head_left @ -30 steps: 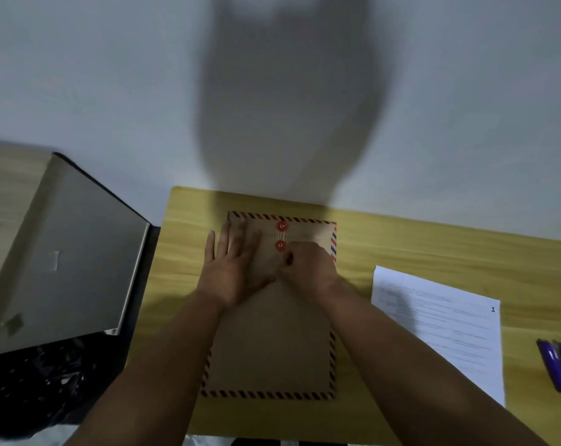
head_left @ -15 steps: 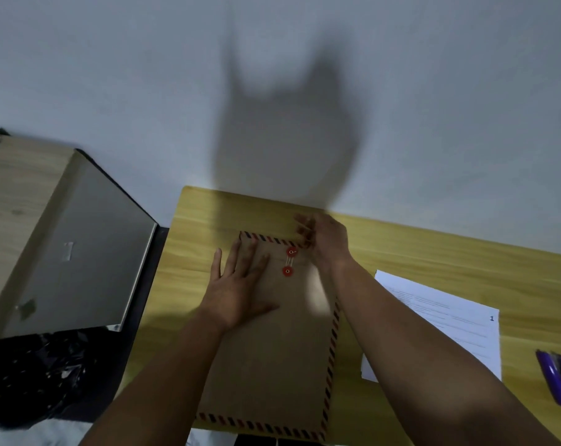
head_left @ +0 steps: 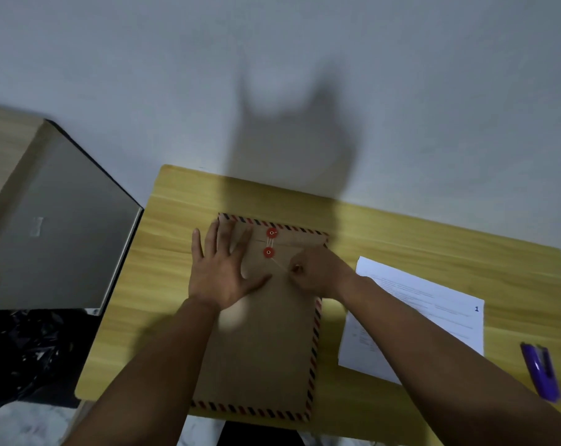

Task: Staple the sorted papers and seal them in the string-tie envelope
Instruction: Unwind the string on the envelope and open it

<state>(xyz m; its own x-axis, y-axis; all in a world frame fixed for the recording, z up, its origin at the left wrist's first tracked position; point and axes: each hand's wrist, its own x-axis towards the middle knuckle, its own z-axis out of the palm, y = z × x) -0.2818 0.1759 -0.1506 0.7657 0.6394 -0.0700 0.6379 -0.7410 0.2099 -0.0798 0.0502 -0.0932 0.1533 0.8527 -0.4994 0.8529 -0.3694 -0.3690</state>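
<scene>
A brown string-tie envelope (head_left: 266, 342) with a red-and-black striped border lies flat on the yellow table (head_left: 182, 226), its flap folded down. Two red button discs (head_left: 269, 252) sit near its top, joined by white string. My left hand (head_left: 223, 268) presses flat on the envelope's upper left, fingers spread. My right hand (head_left: 317, 273) pinches the white string (head_left: 280, 263), which runs taut from the lower disc to my fingertips. A white printed sheet (head_left: 433, 304) numbered 1 lies right of the envelope. A purple stapler (head_left: 541, 370) rests at the table's right edge.
A closed grey laptop (head_left: 57, 226) sits on a lighter wooden surface to the left, across a dark gap. Black crumpled plastic (head_left: 25, 355) lies below it. A white wall stands close behind the table, with my shadow on it.
My right hand has come down from the envelope's top edge to right of the lower disc, drawing the string with it. My left hand stays pressed on the envelope.
</scene>
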